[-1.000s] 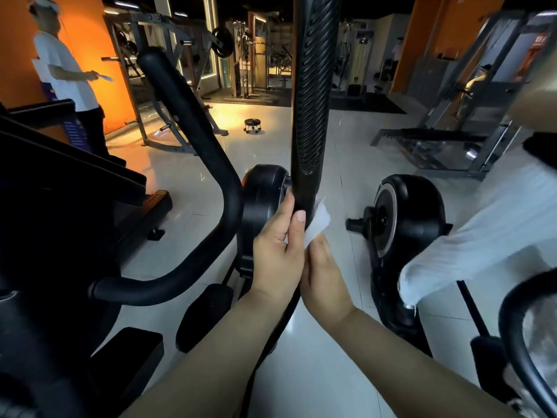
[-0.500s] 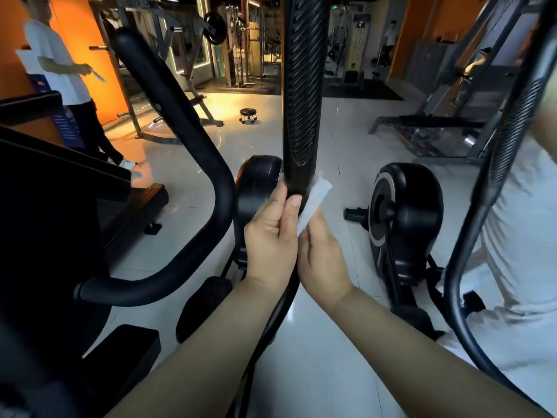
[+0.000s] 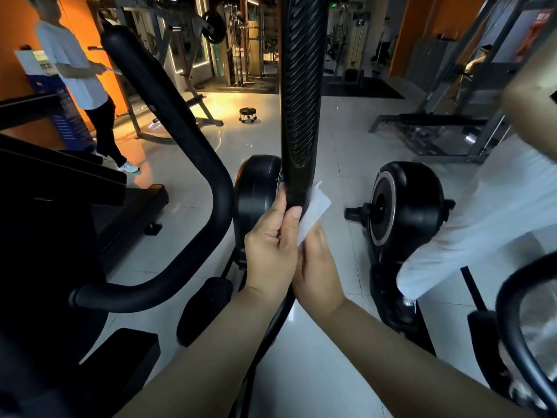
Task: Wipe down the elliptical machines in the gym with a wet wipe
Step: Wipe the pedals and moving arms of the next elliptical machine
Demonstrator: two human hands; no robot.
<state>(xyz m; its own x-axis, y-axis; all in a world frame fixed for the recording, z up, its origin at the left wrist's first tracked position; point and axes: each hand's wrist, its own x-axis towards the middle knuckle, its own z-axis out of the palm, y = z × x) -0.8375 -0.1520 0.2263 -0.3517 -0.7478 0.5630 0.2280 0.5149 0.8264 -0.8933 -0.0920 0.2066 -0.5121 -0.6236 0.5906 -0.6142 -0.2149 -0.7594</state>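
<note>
A black ribbed handlebar [image 3: 301,95] of the elliptical machine rises straight up the middle of the view. My left hand [image 3: 271,248] grips its lower end, thumb and fingers curled round it from the left. My right hand [image 3: 318,273] holds a white wet wipe [image 3: 313,209] against the right side of the bar just below the ribbed grip; its fingers are hidden behind the bar. The machine's black flywheel housing [image 3: 256,191] stands behind my hands.
A curved black side handle [image 3: 168,116] sweeps down at left. A second elliptical's flywheel [image 3: 407,203] stands at right, with a person in white on it [image 3: 470,224]. Another person [image 3: 78,73] stands far left by an orange wall. A small wheeled stool [image 3: 247,114] sits on the tiled floor.
Both hands stay at the bar's lower end, the wipe shifting slightly up along its right side. The neighbouring machine's handle has swung out of view and the person's white leg shows again.
</note>
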